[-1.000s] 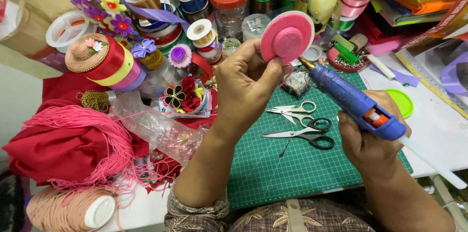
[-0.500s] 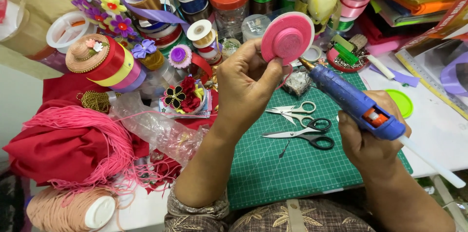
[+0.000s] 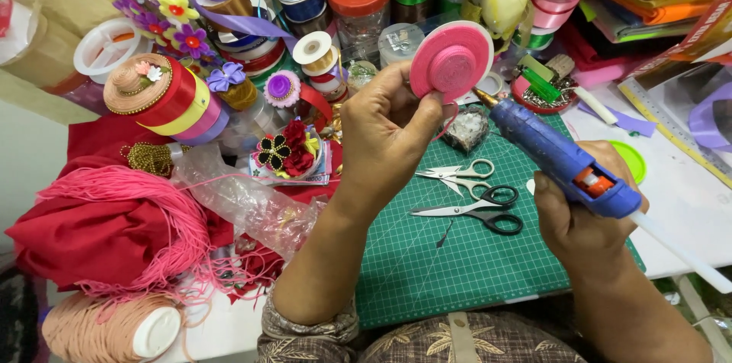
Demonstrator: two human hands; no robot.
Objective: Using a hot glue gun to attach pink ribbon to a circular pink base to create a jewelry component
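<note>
Pink and round, the disc point(image 3: 451, 62) is pinched by its lower edge in the fingers of the left hand point(image 3: 385, 130) above the far edge of the green cutting mat point(image 3: 457, 264), while the right hand point(image 3: 583, 218) is closed around a blue glue gun point(image 3: 560, 157) whose tip sits just beside the disc, scissors point(image 3: 476, 207) lying on the mat below.

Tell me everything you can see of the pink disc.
The pink disc is round, with a raised centre of coiled pink cord and a smooth flat rim. The left hand holds it up by its lower edge, face tilted toward the camera, above the green cutting mat. The blue glue gun nozzle points at its lower right edge.
</note>
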